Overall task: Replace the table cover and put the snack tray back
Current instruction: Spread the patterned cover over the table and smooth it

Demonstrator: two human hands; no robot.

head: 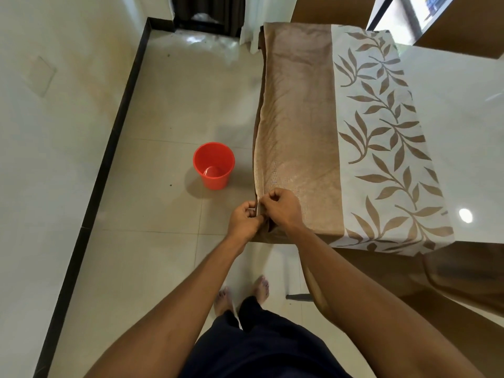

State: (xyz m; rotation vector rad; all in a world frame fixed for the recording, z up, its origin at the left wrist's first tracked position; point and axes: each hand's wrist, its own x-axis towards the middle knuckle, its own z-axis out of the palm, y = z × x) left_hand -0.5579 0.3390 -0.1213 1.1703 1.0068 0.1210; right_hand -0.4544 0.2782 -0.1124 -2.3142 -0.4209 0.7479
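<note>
A table cover, plain brown with a white band of brown leaves, lies folded along the left side of a glossy white table. At the cover's near left corner both hands pinch its layered edge. My left hand grips the edge from the left, just off the table's side. Touching it from the right, my right hand holds the same corner. No snack tray is in view.
A red bucket stands on the tiled floor left of the table. A dark skirting strip runs along the left wall. My bare feet are on the floor near the table's corner. Brown chair parts sit at the right.
</note>
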